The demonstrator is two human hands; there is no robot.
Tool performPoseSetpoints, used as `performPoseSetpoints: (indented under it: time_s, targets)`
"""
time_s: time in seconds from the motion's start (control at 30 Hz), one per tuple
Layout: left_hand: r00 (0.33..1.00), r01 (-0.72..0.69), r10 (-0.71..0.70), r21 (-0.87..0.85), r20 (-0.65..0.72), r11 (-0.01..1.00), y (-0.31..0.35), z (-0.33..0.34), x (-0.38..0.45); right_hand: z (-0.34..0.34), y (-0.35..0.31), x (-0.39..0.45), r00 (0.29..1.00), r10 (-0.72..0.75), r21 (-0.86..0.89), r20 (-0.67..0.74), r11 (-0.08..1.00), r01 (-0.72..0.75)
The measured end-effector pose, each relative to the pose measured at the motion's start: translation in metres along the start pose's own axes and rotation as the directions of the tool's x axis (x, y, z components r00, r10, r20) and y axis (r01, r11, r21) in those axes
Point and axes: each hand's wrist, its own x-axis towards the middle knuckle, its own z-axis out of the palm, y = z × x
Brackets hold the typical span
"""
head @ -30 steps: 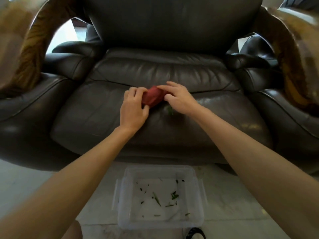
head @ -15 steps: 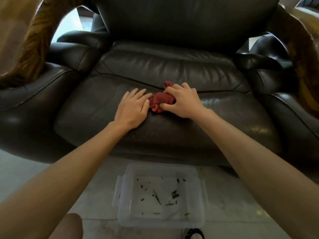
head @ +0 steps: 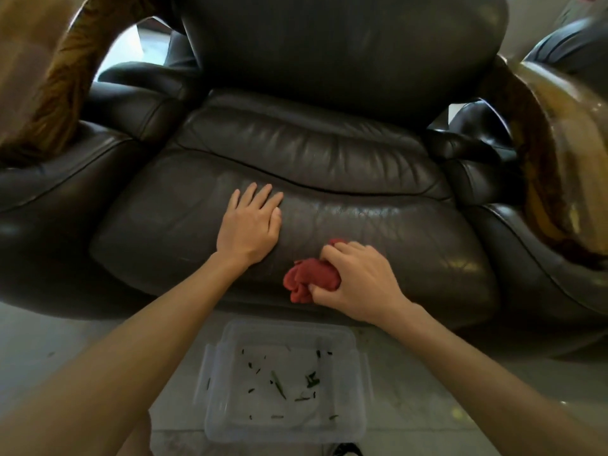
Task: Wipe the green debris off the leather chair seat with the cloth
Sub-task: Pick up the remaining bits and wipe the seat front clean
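A clear plastic box (head: 358,422) sits on the floor at 6 o'clock, with little green bits (head: 279,386) lying inside it. Just past it is the front edge of the leather seat (head: 411,245). There the right hand (head: 358,284) squeezes the red cloth (head: 309,281), fingers curled tight around it, at about 5 o'clock from the middle. The left hand (head: 250,225) lies flat on the seat near the middle, fingers spread, holding nothing.

I think any bits pushed off the edge could miss the box and land on the floor, because the cloth is a little to the right of the box. Bits may also hide under the cloth, where I cannot see them.

I see no words or labels anywhere.
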Motion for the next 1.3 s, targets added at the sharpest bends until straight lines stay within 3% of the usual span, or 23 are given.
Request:
performPoseSetpoints:
  time_s: [0.13,0.33,0.47,0.53,0.63,0.73,0.83,0.93,1.03,1.1,1.2,1.3]
  targets:
    - [0.999,0.006,-0.006,0.001,-0.044,1.000,-0.001,0.002,-0.001,-0.018,0.005,-0.006,0.982,0.177,0.122,-0.067,0.978,-0.168]
    - [0.998,0.001,-0.002,-0.015,-0.067,1.000,-0.001,0.004,-0.002,-0.035,0.039,0.014,0.859,0.440,0.378,-0.260,0.865,-0.329]
    - [0.996,-0.003,0.001,-0.026,-0.085,1.000,-0.002,0.006,-0.002,-0.032,0.051,0.019,0.810,0.480,0.234,-0.335,0.876,-0.422]
    - [0.996,-0.003,0.000,-0.029,-0.095,1.000,-0.002,0.006,-0.001,-0.020,0.043,0.014,0.853,0.441,0.140,-0.278,0.897,-0.419]
    - [0.995,-0.002,-0.001,-0.029,-0.102,1.000,-0.002,0.006,-0.002,0.003,0.014,0.001,0.959,0.239,-0.017,-0.150,0.970,-0.244]
    - [0.995,0.002,-0.005,-0.037,-0.095,0.999,-0.002,0.006,-0.002,0.002,0.001,-0.002,0.976,0.170,-0.031,-0.137,0.984,-0.176]
    - [0.997,0.004,-0.007,-0.038,-0.078,0.999,-0.002,0.005,-0.002,-0.016,0.017,0.005,0.940,0.220,-0.027,-0.259,0.972,-0.235]
    - [0.997,-0.002,0.000,-0.038,-0.073,0.999,-0.002,0.005,-0.002,-0.038,0.054,0.016,0.857,0.301,-0.043,-0.418,0.936,-0.350]
    - [0.997,-0.006,0.003,-0.036,-0.080,0.999,-0.002,0.006,-0.002,-0.049,0.096,0.026,0.795,0.366,-0.078,-0.484,0.886,-0.456]
    - [0.997,-0.006,0.003,-0.036,-0.082,0.999,-0.002,0.007,-0.001,-0.038,0.115,0.028,0.785,0.430,-0.135,-0.445,0.835,-0.534]
    - [0.996,-0.006,0.003,-0.034,-0.089,0.999,-0.003,0.007,-0.001,0.004,0.117,0.019,0.823,0.522,-0.154,-0.222,0.815,-0.559]
    - [0.996,-0.012,0.010,-0.027,-0.090,1.000,-0.003,0.007,-0.001,0.029,0.116,0.010,0.828,0.499,-0.144,-0.256,0.827,-0.544]
